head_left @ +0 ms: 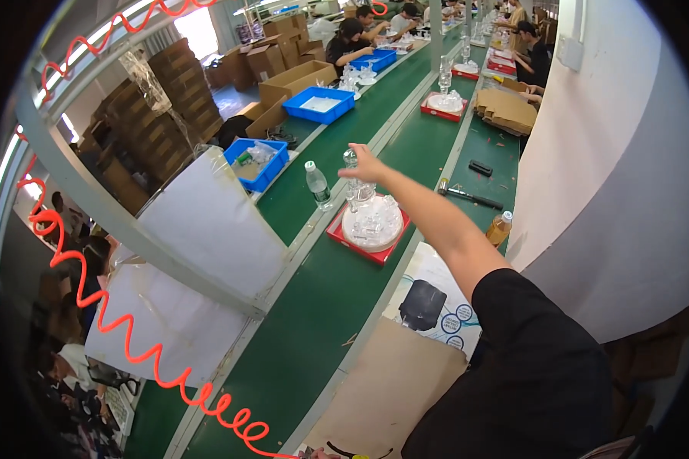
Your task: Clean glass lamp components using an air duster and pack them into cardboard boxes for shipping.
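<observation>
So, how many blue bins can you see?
3: the nearest bin, left of the clear bottle; the middle bin, beyond it; the far bin, beside a person. More may be hidden farther back.

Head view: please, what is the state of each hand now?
Left hand: only a sliver shows; cannot be told.
Right hand: closed around the top of a clear upright piece.
</observation>
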The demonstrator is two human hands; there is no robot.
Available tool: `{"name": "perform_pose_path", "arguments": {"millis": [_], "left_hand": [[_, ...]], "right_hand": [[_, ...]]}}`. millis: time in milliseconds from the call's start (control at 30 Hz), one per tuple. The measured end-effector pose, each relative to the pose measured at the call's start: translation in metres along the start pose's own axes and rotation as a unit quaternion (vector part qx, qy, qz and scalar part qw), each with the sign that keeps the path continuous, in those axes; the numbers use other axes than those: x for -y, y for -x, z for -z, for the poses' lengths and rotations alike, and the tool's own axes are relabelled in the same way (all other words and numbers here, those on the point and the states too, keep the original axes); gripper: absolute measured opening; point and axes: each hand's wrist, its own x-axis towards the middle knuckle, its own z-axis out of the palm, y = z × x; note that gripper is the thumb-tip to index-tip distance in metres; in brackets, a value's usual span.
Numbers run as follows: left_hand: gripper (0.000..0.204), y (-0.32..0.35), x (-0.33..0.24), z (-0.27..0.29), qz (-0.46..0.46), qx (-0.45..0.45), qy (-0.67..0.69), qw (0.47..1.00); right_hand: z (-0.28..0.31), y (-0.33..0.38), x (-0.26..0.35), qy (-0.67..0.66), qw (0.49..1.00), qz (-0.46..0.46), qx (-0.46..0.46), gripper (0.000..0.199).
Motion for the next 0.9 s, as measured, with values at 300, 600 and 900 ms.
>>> {"name": "perform_pose_path", "arguments": {"millis": [300,600,900], "left_hand": [[0.039,0.004,0.036,0.005,-0.050,0.093,-0.061,0.993],[0.058,0.002,0.024,0.008,-0.184,0.176,-0.020,0.967],[0.039,0.031,-0.012,-0.011,-0.065,0.233,0.113,0.964]], "right_hand": [[-0.048,0.135,0.051,0.201,0.933,0.238,-0.178,0.075],[0.026,0.243,0.111,0.042,0.963,0.215,-0.159,0.066],[-0.001,0.310,0.092,-0.001,0.976,0.184,-0.121,0.073]]}}
